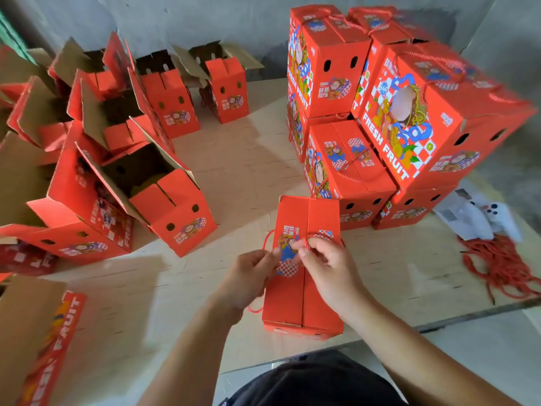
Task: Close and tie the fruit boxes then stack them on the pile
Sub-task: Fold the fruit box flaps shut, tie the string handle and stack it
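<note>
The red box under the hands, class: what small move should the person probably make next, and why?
Probably draw the red cord tight into a knot. The box has both top flaps shut, and the left hand and right hand each pinch cord over its middle, with a loop loose at the left edge. Stacking on the pile comes after.

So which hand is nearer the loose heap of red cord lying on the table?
Right. The right hand is on the closed red box, on the side toward the cord heap; the left hand sits farther away.
</note>
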Tool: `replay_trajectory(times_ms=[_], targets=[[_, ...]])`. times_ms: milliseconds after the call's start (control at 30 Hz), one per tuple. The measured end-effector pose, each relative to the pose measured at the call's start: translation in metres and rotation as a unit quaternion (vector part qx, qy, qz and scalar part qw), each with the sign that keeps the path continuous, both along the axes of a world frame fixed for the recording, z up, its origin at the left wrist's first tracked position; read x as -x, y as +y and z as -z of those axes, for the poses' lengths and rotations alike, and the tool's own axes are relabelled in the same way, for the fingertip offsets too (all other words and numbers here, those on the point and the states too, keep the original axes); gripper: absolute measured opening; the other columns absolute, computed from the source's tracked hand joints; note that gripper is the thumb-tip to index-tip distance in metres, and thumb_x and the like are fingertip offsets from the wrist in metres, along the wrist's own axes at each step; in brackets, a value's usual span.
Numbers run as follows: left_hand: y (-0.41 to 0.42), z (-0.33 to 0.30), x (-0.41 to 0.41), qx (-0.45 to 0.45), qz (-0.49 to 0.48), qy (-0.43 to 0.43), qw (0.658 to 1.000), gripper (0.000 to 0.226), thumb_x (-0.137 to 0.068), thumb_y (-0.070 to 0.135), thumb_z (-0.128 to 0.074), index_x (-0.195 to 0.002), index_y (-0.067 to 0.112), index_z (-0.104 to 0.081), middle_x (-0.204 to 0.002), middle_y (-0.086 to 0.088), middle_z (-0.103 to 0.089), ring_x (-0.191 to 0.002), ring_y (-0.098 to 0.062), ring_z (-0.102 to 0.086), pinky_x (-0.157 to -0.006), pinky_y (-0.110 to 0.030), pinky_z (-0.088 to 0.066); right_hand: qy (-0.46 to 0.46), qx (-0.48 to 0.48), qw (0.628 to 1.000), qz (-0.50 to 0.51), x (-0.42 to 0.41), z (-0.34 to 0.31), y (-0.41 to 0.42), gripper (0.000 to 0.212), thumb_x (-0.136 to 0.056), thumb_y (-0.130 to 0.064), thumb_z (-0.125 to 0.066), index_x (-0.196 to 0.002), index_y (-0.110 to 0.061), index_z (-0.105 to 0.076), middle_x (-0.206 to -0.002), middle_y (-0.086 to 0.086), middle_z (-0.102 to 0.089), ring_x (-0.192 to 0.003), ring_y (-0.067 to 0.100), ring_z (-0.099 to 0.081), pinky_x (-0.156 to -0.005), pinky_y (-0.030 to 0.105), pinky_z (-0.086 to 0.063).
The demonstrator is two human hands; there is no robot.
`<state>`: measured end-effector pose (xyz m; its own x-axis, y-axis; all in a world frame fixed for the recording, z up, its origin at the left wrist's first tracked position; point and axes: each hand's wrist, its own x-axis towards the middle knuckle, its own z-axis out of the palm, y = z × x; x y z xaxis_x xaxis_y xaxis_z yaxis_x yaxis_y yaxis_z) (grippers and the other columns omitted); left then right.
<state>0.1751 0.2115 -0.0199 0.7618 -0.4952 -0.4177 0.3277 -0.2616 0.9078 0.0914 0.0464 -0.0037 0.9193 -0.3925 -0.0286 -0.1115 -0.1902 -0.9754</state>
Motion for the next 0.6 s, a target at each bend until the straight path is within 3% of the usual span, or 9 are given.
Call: replay_trajectory(times_ms=[67,100,200,233,300,400,467,567,600], targets=[[-0.011,0.007,-0.001,-0.1,-0.081,-0.122,0.984,0.028,-0.098,0.041,-0.068,-0.085,0.019,-0.057,-0.076,0.007,-0.056,-0.068,-0.009,-0.047,-0.06,-0.019,-0.038,0.035,-0.031,0.996,-0.074,-0.003,-0.002,0.011,0.023,-0.1,-0.01,-0.059,-0.1,-0.028,-0.073,-0.084,-0.004,-0.076,-0.078,0.005,-0.07,-0.077,0.017,-0.052],[-0.014,0.013,-0.001,-0.123,-0.13,-0.127,0.976,0.025,-0.096,0.04,-0.07,-0.099,0.018,-0.058,-0.097,0.002,-0.06,-0.086,-0.01,-0.053,-0.073,-0.022,-0.04,0.055,-0.047,0.993,-0.093,-0.003,0.0,0.015,0.023,-0.101,-0.008,-0.058,-0.102,-0.027,-0.073,-0.084,-0.002,-0.076,-0.076,0.008,-0.07,-0.077,0.02,-0.053],[-0.014,0.032,0.001,-0.075,-0.115,0.067,0.988,0.065,-0.095,0.061,-0.061,-0.147,0.027,-0.042,-0.14,0.004,-0.051,-0.127,-0.017,-0.052,-0.106,-0.035,-0.039,0.082,-0.063,0.991,-0.083,-0.004,0.006,0.02,0.023,-0.102,-0.004,-0.056,-0.107,-0.022,-0.07,-0.086,0.003,-0.075,-0.076,0.012,-0.071,-0.078,0.028,-0.055],[-0.013,0.038,0.003,-0.056,-0.077,0.13,0.987,0.067,-0.094,0.071,-0.053,-0.147,0.032,-0.046,-0.137,0.006,-0.06,-0.125,-0.017,-0.058,-0.108,-0.039,-0.044,0.086,-0.077,0.99,-0.079,-0.004,0.007,0.018,0.023,-0.103,-0.004,-0.055,-0.109,-0.022,-0.068,-0.087,0.004,-0.075,-0.077,0.012,-0.071,-0.077,0.026,-0.055],[-0.014,0.044,0.002,-0.063,-0.033,0.136,0.988,0.062,-0.095,0.077,-0.039,-0.125,0.032,-0.069,-0.114,0.006,-0.076,-0.108,-0.012,-0.068,-0.096,-0.035,-0.053,0.1,-0.104,0.986,-0.085,-0.007,0.008,0.013,0.023,-0.103,-0.005,-0.055,-0.114,-0.021,-0.067,-0.089,0.002,-0.077,-0.079,0.011,-0.073,-0.072,0.018,-0.053],[-0.021,0.052,-0.004,-0.091,-0.071,0.113,0.987,0.051,-0.106,0.061,-0.035,-0.116,0.028,-0.073,-0.111,0.003,-0.074,-0.105,-0.013,-0.067,-0.091,-0.033,-0.052,0.131,-0.119,0.98,-0.087,-0.012,0.009,0.01,0.027,-0.104,-0.008,-0.054,-0.123,-0.024,-0.063,-0.09,0.001,-0.077,-0.081,0.013,-0.074,-0.071,0.019,-0.054],[-0.022,0.053,-0.006,-0.087,-0.061,0.109,0.988,0.043,-0.108,0.048,-0.042,-0.101,0.02,-0.074,-0.093,0.001,-0.073,-0.086,-0.017,-0.065,-0.076,-0.028,-0.05,0.137,-0.116,0.981,-0.078,-0.014,0.011,0.009,0.03,-0.104,-0.007,-0.053,-0.128,-0.023,-0.061,-0.091,0.003,-0.076,-0.08,0.015,-0.075,-0.07,0.021,-0.054],[-0.024,0.052,-0.01,-0.015,-0.193,0.087,0.977,0.009,-0.1,0.013,-0.059,-0.106,0.013,-0.066,-0.089,-0.009,-0.061,-0.077,-0.022,-0.057,-0.073,-0.033,-0.047,0.133,-0.076,0.985,-0.083,-0.014,0.012,0.008,0.033,-0.103,-0.007,-0.051,-0.128,-0.028,-0.059,-0.096,0.008,-0.074,-0.081,0.014,-0.075,-0.069,0.02,-0.055],[-0.026,0.044,-0.013,0.024,-0.266,0.084,0.96,0.015,-0.098,0.006,-0.06,-0.111,0.013,-0.061,-0.091,-0.009,-0.055,-0.075,-0.022,-0.055,-0.074,-0.035,-0.048,0.133,-0.069,0.985,-0.086,-0.013,0.013,0.008,0.033,-0.103,-0.009,-0.052,-0.127,-0.03,-0.058,-0.098,0.009,-0.074,-0.081,0.013,-0.076,-0.068,0.019,-0.055]])
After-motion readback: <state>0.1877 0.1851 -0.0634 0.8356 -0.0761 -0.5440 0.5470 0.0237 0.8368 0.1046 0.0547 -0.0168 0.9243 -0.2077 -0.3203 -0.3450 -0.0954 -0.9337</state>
